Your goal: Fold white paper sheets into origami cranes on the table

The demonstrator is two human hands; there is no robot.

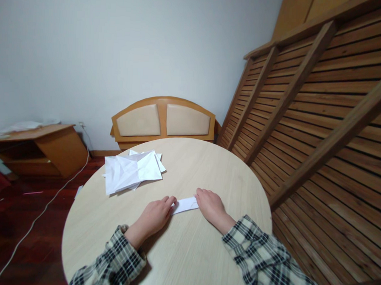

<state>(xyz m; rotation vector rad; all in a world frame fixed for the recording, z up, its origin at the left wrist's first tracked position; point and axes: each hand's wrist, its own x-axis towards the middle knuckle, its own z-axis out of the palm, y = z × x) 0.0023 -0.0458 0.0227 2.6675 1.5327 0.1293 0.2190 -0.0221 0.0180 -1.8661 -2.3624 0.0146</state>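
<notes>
A narrow folded strip of white paper (186,205) lies on the round table between my hands. My left hand (157,215) has its curled fingers closed on the strip's left end. At the right end, my right hand (210,204) presses down with its fingers together, covering that end of the paper. Both hands rest low on the tabletop, and only the middle of the strip shows. Back and to the left of my left hand is a loose pile of creased white paper sheets (133,171).
The round pale wooden table (205,164) fills the foreground. Behind it stands a padded headboard (163,115). Slatted wooden panels (307,102) lean close along the right. A low wooden cabinet (59,152) stands at left, with a white cable (51,201) across the floor.
</notes>
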